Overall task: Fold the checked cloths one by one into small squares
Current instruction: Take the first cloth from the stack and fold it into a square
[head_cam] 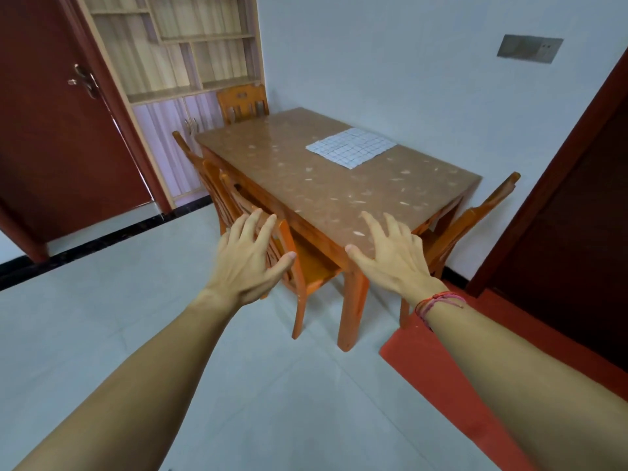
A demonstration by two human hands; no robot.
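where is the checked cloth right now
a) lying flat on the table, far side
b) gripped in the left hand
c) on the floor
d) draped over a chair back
a: the checked cloth lies spread flat on the far part of the table, while the left hand and right hand are open, holding nothing.

I hold my left hand point(248, 260) and right hand point(390, 256) out in front of me, both empty, fingers spread and nearly straight. Past the right fingertips the table point(323, 198) runs away from me. The checked cloth point(351, 147) lies flat on its far half, well apart from either hand (pale, with a grey grid). The left fingers overlap an orange chair point(316, 266) tucked at the table's long side. A red thread bracelet point(438, 302) circles the right wrist. Far beyond the left fingers stand a dark red door point(51, 130) and a shelf unit point(176, 45).
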